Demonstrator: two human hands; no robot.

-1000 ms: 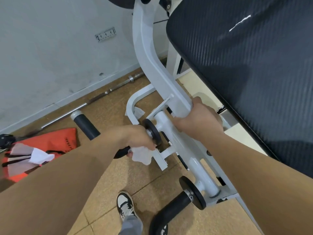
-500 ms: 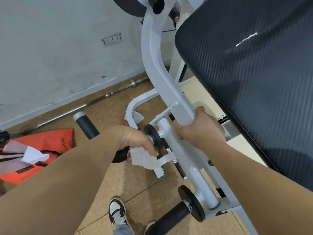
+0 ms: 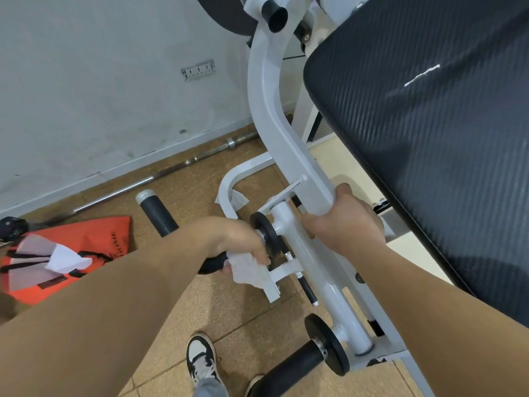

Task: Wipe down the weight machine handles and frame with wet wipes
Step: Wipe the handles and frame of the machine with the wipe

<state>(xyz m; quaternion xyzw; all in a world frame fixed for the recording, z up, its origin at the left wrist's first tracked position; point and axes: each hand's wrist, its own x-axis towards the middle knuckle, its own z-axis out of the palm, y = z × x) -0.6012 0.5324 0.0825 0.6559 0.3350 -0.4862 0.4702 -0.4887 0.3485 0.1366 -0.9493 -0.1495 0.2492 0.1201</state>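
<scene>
Beneath left hand (image 3: 239, 242), wet wipe (image 3: 247, 272)

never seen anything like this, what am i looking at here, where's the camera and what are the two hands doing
This is one picture from a camera worn on a person's head, looking down at their own arms. The white metal frame and the big black pad belong to a gym weight machine. The left hand grips a crumpled wet wipe around a black padded handle, close to the black disc at the handle's inner end. The right hand grips the white metal frame, apparently to steady it. A second black handle sticks out lower down. On the tiled floor lie a steel barbell along the wall and an orange bag with white tissue or wipes on it. The person's shoe shows at the bottom.
</scene>
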